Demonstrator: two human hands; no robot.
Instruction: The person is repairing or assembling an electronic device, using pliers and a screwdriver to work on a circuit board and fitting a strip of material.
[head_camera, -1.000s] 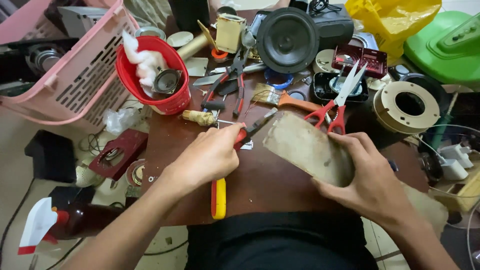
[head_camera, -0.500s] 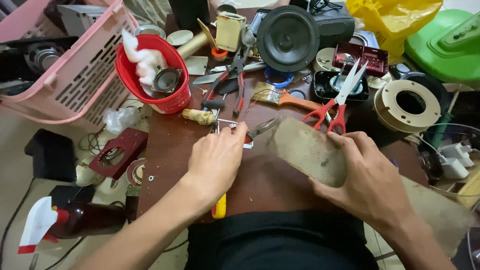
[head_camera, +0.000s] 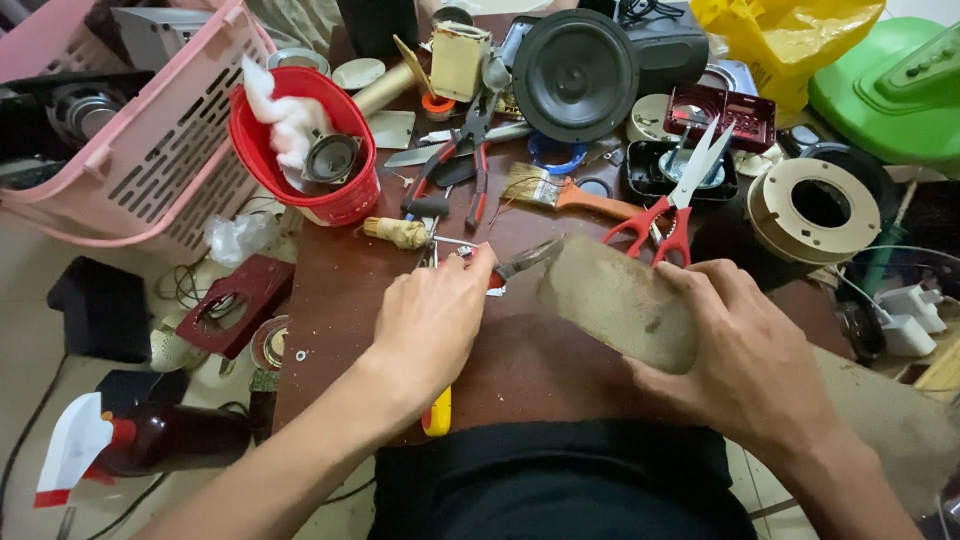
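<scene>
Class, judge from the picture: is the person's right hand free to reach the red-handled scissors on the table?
Probably not yet. The scissors lie uncovered just beyond the right hand, but that hand grips a dusty tan slab, so it would have to let go first.

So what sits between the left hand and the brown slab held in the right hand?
In the head view, only the metal jaws of the pliers span from the left hand to the slab; bare tabletop lies beneath.

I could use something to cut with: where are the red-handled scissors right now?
The red-handled scissors lie on the brown table, right of centre in the head view, just above the right hand, beside the orange-handled brush.
</scene>
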